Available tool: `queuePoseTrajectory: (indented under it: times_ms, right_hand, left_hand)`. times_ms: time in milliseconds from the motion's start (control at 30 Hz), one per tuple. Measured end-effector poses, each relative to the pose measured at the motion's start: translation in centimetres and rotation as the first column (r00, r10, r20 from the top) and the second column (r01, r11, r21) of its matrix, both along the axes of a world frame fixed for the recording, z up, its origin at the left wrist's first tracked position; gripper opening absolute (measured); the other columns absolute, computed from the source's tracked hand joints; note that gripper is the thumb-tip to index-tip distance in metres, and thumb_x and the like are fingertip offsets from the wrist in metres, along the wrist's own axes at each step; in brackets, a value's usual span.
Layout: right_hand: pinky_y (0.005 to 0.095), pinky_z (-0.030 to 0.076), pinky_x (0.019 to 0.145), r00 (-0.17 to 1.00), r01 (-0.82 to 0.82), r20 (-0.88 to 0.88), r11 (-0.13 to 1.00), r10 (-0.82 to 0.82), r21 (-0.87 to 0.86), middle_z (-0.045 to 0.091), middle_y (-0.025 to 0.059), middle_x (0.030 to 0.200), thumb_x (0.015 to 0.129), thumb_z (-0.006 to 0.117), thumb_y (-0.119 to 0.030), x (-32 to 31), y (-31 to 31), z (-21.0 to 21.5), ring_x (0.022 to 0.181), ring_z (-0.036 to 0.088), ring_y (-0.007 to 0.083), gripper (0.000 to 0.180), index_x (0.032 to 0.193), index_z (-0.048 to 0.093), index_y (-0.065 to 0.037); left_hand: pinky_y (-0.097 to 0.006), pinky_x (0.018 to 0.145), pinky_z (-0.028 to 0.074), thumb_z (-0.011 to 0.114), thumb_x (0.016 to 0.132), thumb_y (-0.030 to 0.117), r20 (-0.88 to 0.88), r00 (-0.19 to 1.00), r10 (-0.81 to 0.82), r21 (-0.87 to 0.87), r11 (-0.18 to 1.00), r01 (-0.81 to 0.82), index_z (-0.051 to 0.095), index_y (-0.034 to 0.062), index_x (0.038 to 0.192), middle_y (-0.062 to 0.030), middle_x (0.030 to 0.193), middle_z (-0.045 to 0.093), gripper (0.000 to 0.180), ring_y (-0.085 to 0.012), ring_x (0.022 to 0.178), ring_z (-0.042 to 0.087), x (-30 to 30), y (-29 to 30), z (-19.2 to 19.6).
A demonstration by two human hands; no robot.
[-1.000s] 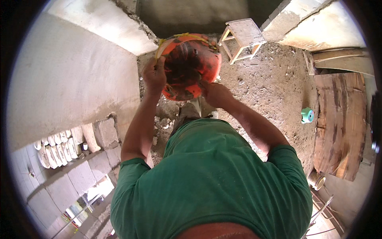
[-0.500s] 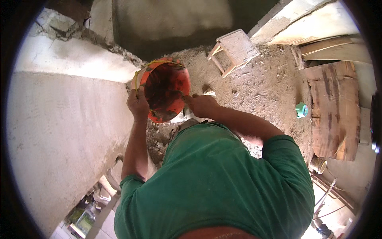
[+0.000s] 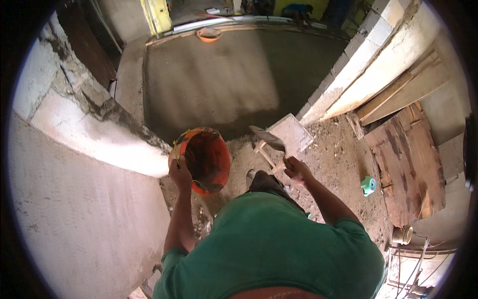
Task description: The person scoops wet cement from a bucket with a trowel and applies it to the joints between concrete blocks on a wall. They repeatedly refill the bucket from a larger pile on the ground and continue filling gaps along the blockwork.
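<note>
Wall: one pale, plastered stretch point(image 3: 89, 214), its broken upper edge running toward the bucket.
Left hand: the hand point(image 3: 180, 175) is closed around the bucket's left rim, where yellow cord shows.
Bucket: one, orange-red point(image 3: 205, 162), held in front of the person near the wall's end; mouth tilted toward the viewer, inside darkened and smeared grey.
Basin: one, orange-rimmed point(image 3: 209, 34), at the far edge of the smooth grey floor point(image 3: 214, 84).
Trowel: one, metal blade dirtied grey point(image 3: 270, 138), pointing up and left from the fist, well apart from the bucket.
Stool: one, wooden, with a pale, dusty top point(image 3: 294, 132), partly behind the trowel.
Co-worker: one person point(image 3: 298, 12), bent low at the far edge.
Right hand: the hand point(image 3: 298, 172) is wrapped round the trowel's handle.
Green container: one point(image 3: 368, 186), on the ground; any print is too small to read.
Board: brown, dark-streaked wood point(image 3: 408, 167), leaning at right.
Pail: one, pale point(image 3: 402, 234), below the board.
</note>
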State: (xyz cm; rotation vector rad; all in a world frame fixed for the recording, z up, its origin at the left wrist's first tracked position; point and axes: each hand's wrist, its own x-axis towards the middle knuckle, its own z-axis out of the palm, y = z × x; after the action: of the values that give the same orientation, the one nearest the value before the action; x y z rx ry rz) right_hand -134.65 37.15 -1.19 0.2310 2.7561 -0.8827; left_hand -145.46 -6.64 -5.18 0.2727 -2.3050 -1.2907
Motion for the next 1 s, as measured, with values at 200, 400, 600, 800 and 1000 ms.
queuePoseTrajectory:
  times_ms: [200,400,600,800,1000]
  right_hand:
    - [0.0358,0.048,0.043,0.849,0.518,0.031,0.822,-0.527,-0.236,0.059,0.0102,0.07,0.082,0.067,-0.016,-2.6,10.3,-13.2,0.05,0.057,0.0186,0.037,0.114,0.054,-0.005]
    - [0.0355,0.051,0.043,0.632,0.773,0.289,0.558,-0.719,-0.302,0.06,0.0099,0.073,0.078,0.07,-0.019,-15.9,12.3,-17.9,0.051,0.058,0.0197,0.037,0.112,0.056,-0.01]
    - [0.0359,0.047,0.04,0.756,0.646,0.224,0.643,-0.615,-0.412,0.054,0.0076,0.067,0.081,0.071,-0.016,-32.1,15.9,-20.6,0.05,0.053,0.0183,0.039,0.114,0.054,-0.01]
    - [0.0385,0.053,0.069,0.922,0.383,0.173,0.881,-0.346,-0.276,0.064,0.0146,0.095,0.081,0.073,-0.025,-47.0,16.5,-12.0,0.084,0.063,0.0246,0.057,0.132,0.05,-0.013]
    - [0.0342,0.052,0.052,0.807,0.587,0.222,0.703,-0.546,-0.403,0.068,0.0081,0.091,0.082,0.072,-0.022,-53.3,15.3,-11.9,0.068,0.064,0.0183,0.051,0.13,0.056,-0.016]
  left_hand:
    - [-0.039,0.07,0.047,0.057,0.095,0.024,0.208,0.978,-0.007,0.021,1.0,0.003,0.065,-0.005,0.1,-0.0188,0.082,0.065,0.03,-0.0289,0.073,0.059,-9.7,2.2,-0.4]
    - [-0.043,0.059,0.041,0.06,0.093,0.024,-0.009,0.999,0.047,-0.177,0.983,-0.048,0.058,-0.006,0.078,-0.0202,0.064,0.053,0.034,-0.0305,0.058,0.044,-24.0,-0.3,-4.3]
    - [-0.042,0.065,0.044,0.063,0.09,0.025,0.119,0.99,0.078,-0.192,0.98,-0.054,0.061,-0.0051,0.087,-0.02,0.075,0.061,0.03,-0.0294,0.066,0.054,-38.3,3.5,-2.1]
    - [-0.039,0.067,0.044,0.067,0.087,0.025,0.123,0.979,0.164,-0.099,0.983,-0.152,0.06,-0.004,0.087,-0.012,0.077,0.06,0.03,-0.0233,0.071,0.053,-47.4,0.6,-1.6]
    - [-0.038,0.065,0.043,0.069,0.083,0.019,0.066,0.98,0.186,-0.003,0.982,-0.186,0.055,-0.0008,0.083,-0.0079,0.076,0.054,0.024,-0.0203,0.072,0.05,-56.5,-0.1,-1.4]
